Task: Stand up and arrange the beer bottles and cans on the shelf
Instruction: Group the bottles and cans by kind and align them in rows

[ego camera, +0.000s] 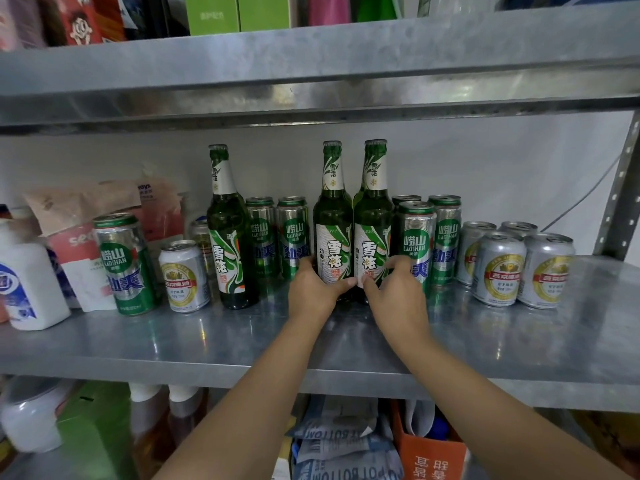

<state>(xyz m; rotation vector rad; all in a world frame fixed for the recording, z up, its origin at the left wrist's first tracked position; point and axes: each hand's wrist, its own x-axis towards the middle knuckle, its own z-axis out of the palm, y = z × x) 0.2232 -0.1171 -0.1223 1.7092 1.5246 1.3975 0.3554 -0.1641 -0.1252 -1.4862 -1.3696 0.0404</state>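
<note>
— Which step is this?

— Pairing, I'd judge: two upright green glass bottles (332,220) (372,220) stand touching mid-shelf. The left hand (313,284) wraps one base, the right hand (394,285) the other.

— Next?

— Probably bring the third bottle (227,233) over from among the tall cans (292,237); smooth glass slides easily on the metal shelf (207,341). Stubby silver cans (498,271) sit right.

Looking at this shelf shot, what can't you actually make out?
Head view only:
- Bases of the two green glass beer bottles: hidden behind the left hand and right hand.
- Tall green-and-silver can at the back: only its top shows, behind a nearer can.
- White plastic jug: cut off by the left edge.
- Small label print: too small to read.
</note>
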